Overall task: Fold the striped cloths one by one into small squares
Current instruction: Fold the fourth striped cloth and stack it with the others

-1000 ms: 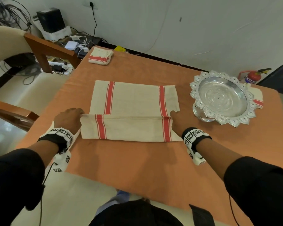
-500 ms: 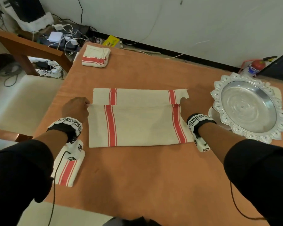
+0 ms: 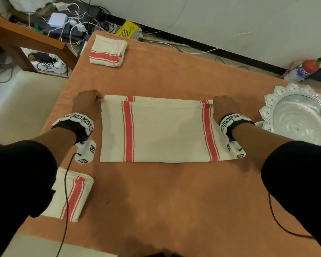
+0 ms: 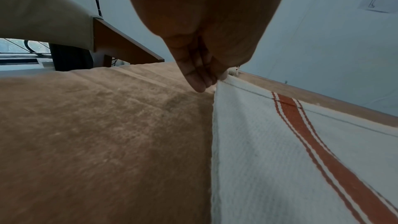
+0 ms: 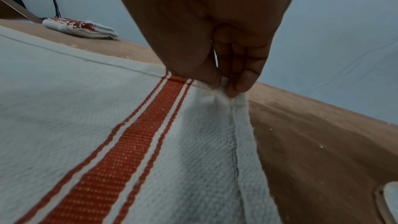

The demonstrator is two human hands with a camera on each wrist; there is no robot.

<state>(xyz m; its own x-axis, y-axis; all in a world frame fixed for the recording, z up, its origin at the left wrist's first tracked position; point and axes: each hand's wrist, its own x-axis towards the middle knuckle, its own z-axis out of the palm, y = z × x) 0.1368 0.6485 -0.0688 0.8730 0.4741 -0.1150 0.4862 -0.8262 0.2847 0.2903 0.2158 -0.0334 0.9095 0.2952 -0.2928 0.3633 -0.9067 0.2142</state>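
At the middle of the orange-covered table [image 3: 174, 191], the cream cloth with red stripes [image 3: 165, 130], doubled over, is being pinched at its far corners by the left hand [image 3: 86, 101] and the right hand [image 3: 223, 106], fingers curled on the hem.

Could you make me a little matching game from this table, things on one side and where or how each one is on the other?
Things:
1. striped cloth
2. folded cloth
3. silver tray
4. left hand

Places or states:
A. at the table's right edge
B. pinching a far corner of the cloth
C. half-folded, in the middle of the table
D. at the far left corner of the table

Pairs: 1-C, 2-D, 3-A, 4-B
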